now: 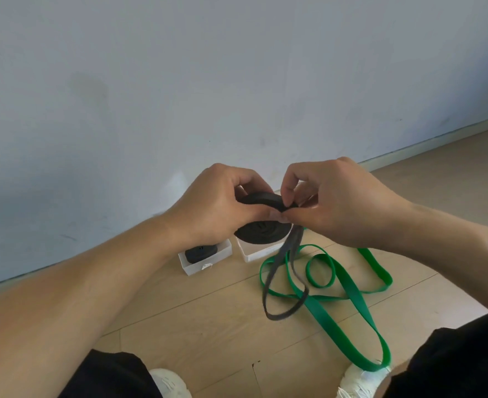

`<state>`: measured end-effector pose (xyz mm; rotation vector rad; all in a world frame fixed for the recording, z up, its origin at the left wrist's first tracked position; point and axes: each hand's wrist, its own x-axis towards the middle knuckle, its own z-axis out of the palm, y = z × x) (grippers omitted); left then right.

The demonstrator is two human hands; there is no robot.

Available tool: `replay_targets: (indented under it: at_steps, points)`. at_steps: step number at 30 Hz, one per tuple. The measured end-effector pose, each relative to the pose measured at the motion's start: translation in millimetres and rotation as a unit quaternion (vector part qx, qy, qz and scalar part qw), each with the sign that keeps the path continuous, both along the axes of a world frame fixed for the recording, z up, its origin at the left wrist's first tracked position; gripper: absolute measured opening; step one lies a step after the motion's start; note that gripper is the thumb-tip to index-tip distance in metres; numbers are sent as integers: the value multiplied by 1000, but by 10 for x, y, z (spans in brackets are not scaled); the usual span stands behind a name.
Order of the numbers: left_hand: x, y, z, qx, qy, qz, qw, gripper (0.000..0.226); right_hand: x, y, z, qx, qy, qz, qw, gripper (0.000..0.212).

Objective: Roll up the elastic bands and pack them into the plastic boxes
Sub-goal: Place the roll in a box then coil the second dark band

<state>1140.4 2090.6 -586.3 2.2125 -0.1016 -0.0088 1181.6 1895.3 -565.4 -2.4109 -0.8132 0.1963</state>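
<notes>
A black elastic band (261, 201) is partly wound into a flat coil held in the air between both hands. My left hand (218, 205) grips the coil from the left. My right hand (331, 202) pinches the band at the coil's right edge. The loose grey-black tail (283, 282) hangs down in a loop to the floor. Below the hands a second black roll (262, 231) lies in a white plastic box (251, 252). A smaller black roll (201, 252) sits in another white box (196, 268) to the left. A long green band (349, 285) lies unrolled on the floor.
A pale wall (237, 81) rises right behind the boxes. The wooden floor (196, 320) stretches toward me. My knees in black trousers and white shoes (360, 380) frame the bottom; the green band's near loop touches the right shoe.
</notes>
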Motion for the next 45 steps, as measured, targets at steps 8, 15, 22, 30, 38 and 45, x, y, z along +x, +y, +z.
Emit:
replay_targets:
  at_steps: [8, 15, 22, 30, 38, 45]
  points:
    - [45, 63, -57, -145, -3, 124, 982, 10, 126, 4, -100, 148, 114, -83, 979, 33]
    - [30, 83, -102, -247, 59, 125, 959, 20, 105, 40, -219, 253, 183, -97, 945, 23]
    - [-14, 53, -80, -99, 80, 63, 990, 24, 56, 63, -150, 153, 171, -22, 973, 21]
    - [-6, 123, -148, -25, 100, 28, 994, 22, 213, -104, 84, 46, 99, -34, 994, 23]
    - [-5, 28, -114, -122, 28, 95, 988, 17, 114, -37, -24, 110, 156, -49, 980, 23]
    - [-29, 6, -90, -210, 54, 96, 972, 14, 56, 4, -76, 121, 184, -56, 974, 28]
